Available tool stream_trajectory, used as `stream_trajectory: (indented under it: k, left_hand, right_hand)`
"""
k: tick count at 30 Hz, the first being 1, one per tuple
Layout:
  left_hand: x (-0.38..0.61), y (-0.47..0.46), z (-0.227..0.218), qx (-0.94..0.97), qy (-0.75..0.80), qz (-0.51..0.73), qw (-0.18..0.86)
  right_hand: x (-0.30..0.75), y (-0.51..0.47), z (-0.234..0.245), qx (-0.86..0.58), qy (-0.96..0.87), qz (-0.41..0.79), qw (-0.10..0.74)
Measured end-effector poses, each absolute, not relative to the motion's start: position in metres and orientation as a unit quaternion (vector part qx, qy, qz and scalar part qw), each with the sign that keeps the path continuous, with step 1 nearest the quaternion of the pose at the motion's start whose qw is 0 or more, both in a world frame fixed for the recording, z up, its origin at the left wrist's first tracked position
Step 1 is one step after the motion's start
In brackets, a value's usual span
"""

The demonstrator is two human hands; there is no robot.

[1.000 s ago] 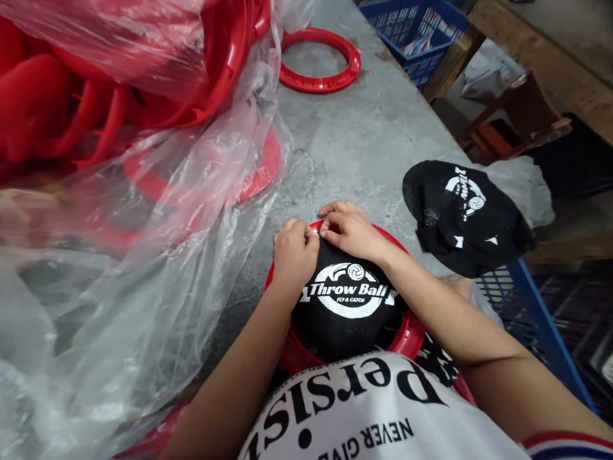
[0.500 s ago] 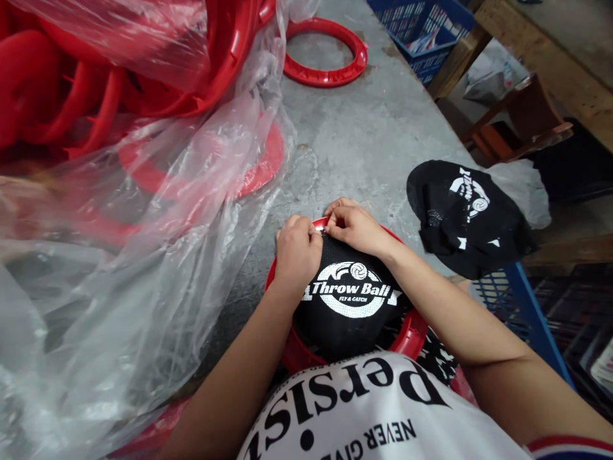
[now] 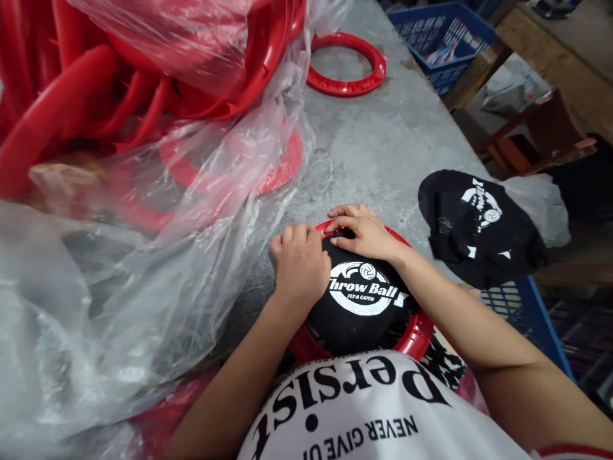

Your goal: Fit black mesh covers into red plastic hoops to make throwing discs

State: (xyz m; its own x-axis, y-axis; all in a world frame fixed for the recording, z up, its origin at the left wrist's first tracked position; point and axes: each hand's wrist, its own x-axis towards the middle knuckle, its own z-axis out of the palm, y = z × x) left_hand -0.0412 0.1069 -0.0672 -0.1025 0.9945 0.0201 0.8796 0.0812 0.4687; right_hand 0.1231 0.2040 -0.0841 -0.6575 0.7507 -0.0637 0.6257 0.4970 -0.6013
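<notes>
In front of my body lies a red plastic ring [image 3: 417,335] with a round black mesh cloth [image 3: 354,332] across it, printed "Throw Ball" in white. My left hand [image 3: 301,262] is closed over the far left of the rim, its fingers curled on the edge of ring and cloth. Just right of it, my right hand [image 3: 361,233] bends its fingers over the far rim, thumb and fingertips pressing at the cloth's edge. What lies under the fingertips is hidden.
A clear plastic bag [image 3: 230,236] full of red rings [image 3: 268,83] takes up the left. Another red ring [image 3: 347,83] lies at the back. More printed black cloths [image 3: 483,236] lie at the right, by a blue crate [image 3: 541,319]. Another blue crate [image 3: 440,32] stands beyond the table.
My left hand has turned more over the rim, covering part of the print. My right fingers have spread slightly along the far edge. The whole view has shifted a little.
</notes>
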Motion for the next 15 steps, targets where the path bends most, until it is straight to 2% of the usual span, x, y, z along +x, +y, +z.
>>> stream_trajectory:
  k: [5, 11, 13, 15]
  left_hand:
    - [-0.052, 0.091, -0.079, 0.629, 0.739, 0.191, 0.15]
    - [-0.051, 0.094, -0.089, 0.604, 0.735, 0.247, 0.184]
    - [-0.051, 0.095, -0.089, 0.596, 0.736, 0.26, 0.189]
    - [-0.052, 0.096, -0.089, 0.59, 0.734, 0.273, 0.196]
  right_hand:
    - [0.118, 0.206, -0.087, -0.414, -0.834, 0.339, 0.136]
    - [0.105, 0.216, -0.07, -0.427, -0.832, 0.35, 0.059]
    - [0.099, 0.22, -0.067, -0.406, -0.846, 0.34, 0.065]
    - [0.096, 0.223, -0.068, -0.383, -0.837, 0.382, 0.087]
